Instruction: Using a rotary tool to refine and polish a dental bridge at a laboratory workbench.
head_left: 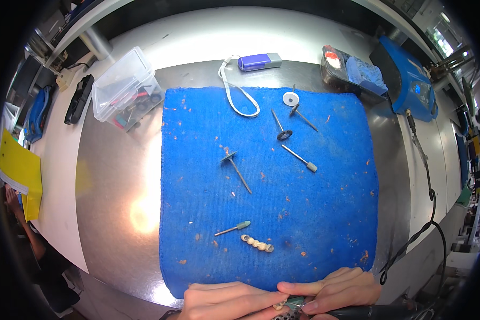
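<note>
My left hand (224, 301) and my right hand (333, 289) meet at the near edge of a blue towel (325, 213). The left fingers pinch a small pale tooth-like piece (277, 306). The right hand grips a black rotary handpiece (368, 312), and its greenish tip (295, 304) touches that piece. Just beyond the hands, a short row of pale teeth (257, 244) lies on the towel beside a green-tipped bur (233, 228).
Further up the towel lie a disc on a shank (236, 168), a black wheel bur (281, 128), a stone bur (301, 158) and a white disc (290, 98). A clear plastic box (125, 88) stands left, a blue machine (408, 80) right, its black cable (429, 208) trailing down.
</note>
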Demonstrator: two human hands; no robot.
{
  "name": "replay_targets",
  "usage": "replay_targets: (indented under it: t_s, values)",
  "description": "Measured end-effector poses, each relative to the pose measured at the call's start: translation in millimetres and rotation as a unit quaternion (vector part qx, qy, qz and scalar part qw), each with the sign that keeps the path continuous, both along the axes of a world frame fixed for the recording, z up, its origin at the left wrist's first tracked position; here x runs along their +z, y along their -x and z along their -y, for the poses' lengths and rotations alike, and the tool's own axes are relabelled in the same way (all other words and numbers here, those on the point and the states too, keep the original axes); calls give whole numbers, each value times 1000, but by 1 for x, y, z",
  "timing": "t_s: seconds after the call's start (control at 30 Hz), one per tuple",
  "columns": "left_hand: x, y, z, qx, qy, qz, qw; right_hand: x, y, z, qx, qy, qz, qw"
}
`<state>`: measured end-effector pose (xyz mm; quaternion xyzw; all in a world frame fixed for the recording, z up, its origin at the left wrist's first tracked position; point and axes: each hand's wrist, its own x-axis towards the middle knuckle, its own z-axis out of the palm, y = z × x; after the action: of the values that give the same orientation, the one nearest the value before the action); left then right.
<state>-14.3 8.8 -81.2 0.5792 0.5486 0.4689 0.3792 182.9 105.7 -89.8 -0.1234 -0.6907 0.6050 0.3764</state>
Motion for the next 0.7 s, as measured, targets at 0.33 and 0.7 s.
replay_targets:
  t_s: [0.33,0.7]
  values:
    - [-6,-1,0,6,-32,8,999,-1,2,1,-12,3,6,1000]
    - [0,2,-1,-11,0,12,1000,-3,4,3,-28,18,-5,999]
